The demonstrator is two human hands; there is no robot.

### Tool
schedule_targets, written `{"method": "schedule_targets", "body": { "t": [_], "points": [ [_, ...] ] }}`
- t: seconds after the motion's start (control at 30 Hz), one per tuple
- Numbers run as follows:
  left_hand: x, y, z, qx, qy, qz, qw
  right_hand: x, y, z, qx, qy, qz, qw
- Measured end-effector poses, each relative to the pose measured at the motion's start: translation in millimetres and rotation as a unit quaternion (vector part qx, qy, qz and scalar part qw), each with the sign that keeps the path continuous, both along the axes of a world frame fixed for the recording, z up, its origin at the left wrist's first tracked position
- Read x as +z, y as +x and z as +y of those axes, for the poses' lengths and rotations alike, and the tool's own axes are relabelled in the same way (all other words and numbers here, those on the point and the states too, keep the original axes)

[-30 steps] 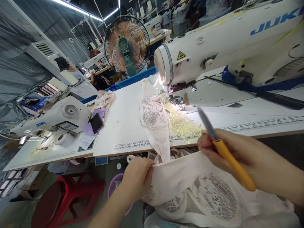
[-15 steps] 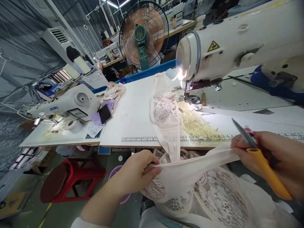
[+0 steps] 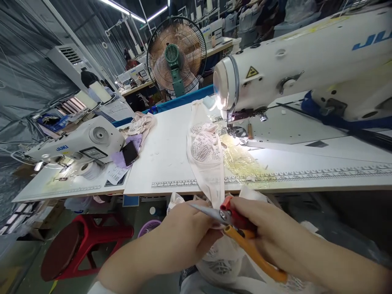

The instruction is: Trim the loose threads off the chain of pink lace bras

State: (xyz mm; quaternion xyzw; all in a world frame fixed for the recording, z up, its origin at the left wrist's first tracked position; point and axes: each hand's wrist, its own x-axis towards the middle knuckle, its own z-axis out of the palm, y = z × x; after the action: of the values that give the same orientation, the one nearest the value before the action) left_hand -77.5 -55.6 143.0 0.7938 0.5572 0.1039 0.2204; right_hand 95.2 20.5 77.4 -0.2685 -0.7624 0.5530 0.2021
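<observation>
My left hand [image 3: 186,234] is closed on a pale pink lace bra [image 3: 219,267] that hangs over my lap. The back of the hand hides most of the pinched fabric. My right hand [image 3: 263,222] is wrapped round scissors [image 3: 252,255] with one orange and one red handle. Their blades point left and lie across the back of my left hand, and the two hands are close together. Another pale lace bra piece [image 3: 206,147] lies on the table beside the sewing machine [image 3: 241,81], its lower strap running over the front edge towards my hands.
Yellowish thread scraps [image 3: 240,157] lie near the needle. A ruler strip [image 3: 174,183] runs along the table's front edge. To the left are a second sewing machine [image 3: 82,141], a phone [image 3: 130,153] and a red stool [image 3: 88,241]. A fan [image 3: 176,57] stands behind the table.
My right hand has moved left with the scissors, up to my left hand. The bra edge was stretched between the hands before and is now bunched. The view has shifted to the right.
</observation>
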Motion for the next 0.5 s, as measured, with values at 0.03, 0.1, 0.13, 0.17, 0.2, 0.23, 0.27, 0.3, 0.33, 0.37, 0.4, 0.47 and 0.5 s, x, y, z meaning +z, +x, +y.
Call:
{"method": "schedule_targets", "body": {
  "t": [0.03,0.1,0.13,0.17,0.2,0.23,0.27,0.3,0.33,0.37,0.4,0.47,0.5],
  "points": [
    [0.7,-2,0,0.003,-0.006,0.011,1.0,-3.2,-4,-1,-0.001,-0.024,0.009,1.0],
    [0.8,-9,-2,0.005,-0.01,0.039,0.999,-6.8,-7,1,-0.023,-0.07,0.019,0.997],
    [0.4,-14,-3,0.004,-0.008,0.05,0.999,-6.1,-7,3,-0.037,-0.082,0.02,0.996],
    [0.0,-20,-4,0.001,-0.005,0.057,0.998,-3.8,-7,4,-0.049,-0.092,0.018,0.994],
    [-0.3,-26,-6,0.0,0.001,0.059,0.998,-0.3,-7,6,-0.059,-0.101,0.015,0.993],
    [-0.3,-32,-7,0.001,0.004,0.054,0.999,3.4,-6,7,-0.067,-0.112,0.011,0.991],
    [-0.2,-38,-9,0.005,0.004,0.044,0.999,6.6,-5,7,-0.075,-0.124,0.009,0.989],
    [0.2,-45,-11,0.013,0.003,0.027,1.0,8.4,-3,8,-0.082,-0.131,0.011,0.988],
    [0.6,-50,-13,0.021,0.001,0.004,1.0,8.4,-2,8,-0.086,-0.132,0.016,0.987],
    [0.9,-56,-15,0.032,-0.004,-0.022,0.999,6.4,0,8,-0.085,-0.127,0.022,0.988],
    [0.9,-60,-17,0.044,-0.008,-0.049,0.998,2.8,1,8,-0.079,-0.115,0.03,0.99],
    [-0.2,-68,-21,0.071,-0.013,-0.101,0.992,-6.9,4,7,-0.074,-0.071,0.034,0.994],
    [-1.4,-72,-23,0.085,-0.015,-0.123,0.989,-11.3,5,6,-0.078,-0.047,0.028,0.995]
  ]
}}
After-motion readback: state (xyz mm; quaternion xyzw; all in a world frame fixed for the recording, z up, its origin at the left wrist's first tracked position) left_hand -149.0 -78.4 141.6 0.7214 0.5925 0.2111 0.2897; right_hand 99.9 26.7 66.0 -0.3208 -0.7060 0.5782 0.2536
